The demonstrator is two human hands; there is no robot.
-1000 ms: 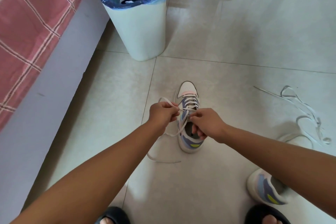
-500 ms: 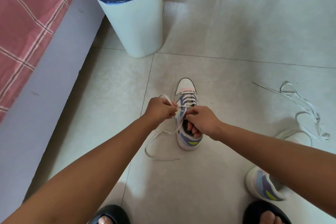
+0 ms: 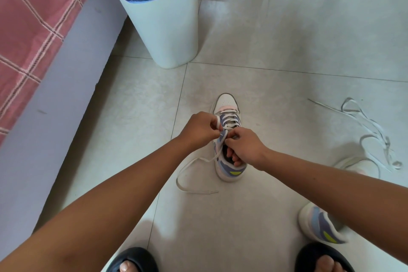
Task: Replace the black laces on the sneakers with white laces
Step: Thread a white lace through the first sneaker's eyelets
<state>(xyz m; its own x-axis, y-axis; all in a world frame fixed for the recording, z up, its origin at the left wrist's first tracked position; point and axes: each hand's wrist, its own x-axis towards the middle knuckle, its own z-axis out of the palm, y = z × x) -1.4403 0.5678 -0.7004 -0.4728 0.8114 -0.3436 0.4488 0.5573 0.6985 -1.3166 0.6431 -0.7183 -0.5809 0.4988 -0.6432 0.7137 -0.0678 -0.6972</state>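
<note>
Both hands pinch the white lace point(image 3: 199, 161) — left hand point(image 3: 199, 129), right hand point(image 3: 242, 146) (fingers curled) — over the sneaker point(image 3: 227, 104).

Left hand point(image 3: 199, 128): I had it fisted, thumb and forefinger pinching, knuckles up | Right hand point(image 3: 244, 146): thumb and forefinger pinched at the front, other fingers point(image 3: 234, 158) curled under | Both forearms bare, reaching forward, hands nearly touching.
</note>
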